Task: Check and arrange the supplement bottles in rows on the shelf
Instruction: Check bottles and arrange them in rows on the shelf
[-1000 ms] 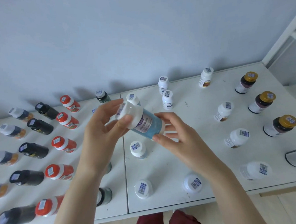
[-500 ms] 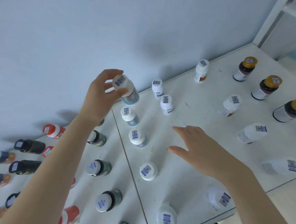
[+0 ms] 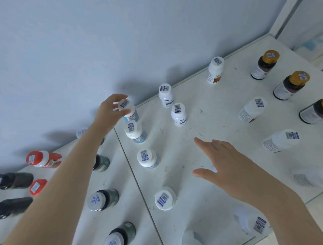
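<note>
My left hand (image 3: 110, 111) grips the white cap of a blue-labelled bottle (image 3: 128, 110) at the back of the white shelf (image 3: 203, 120), close to the wall. It stands at the far end of a column of like bottles: one (image 3: 135, 132) right in front of it, another (image 3: 147, 158) nearer, a third (image 3: 165, 198) nearer still. My right hand (image 3: 228, 167) hovers flat and open over the shelf's middle, holding nothing.
Two white bottles (image 3: 178, 114) stand right of the column. White bottles (image 3: 252, 109) and brown gold-capped bottles (image 3: 290, 85) fill the right side. Dark green bottles (image 3: 103, 199), black and red ones (image 3: 43, 159) stand left of the shelf seam. The shelf's front edge runs below.
My left hand has lowered the blue-labelled bottle onto the back of the shelf, in line with the column. My right hand has let go of it and now hovers open.
</note>
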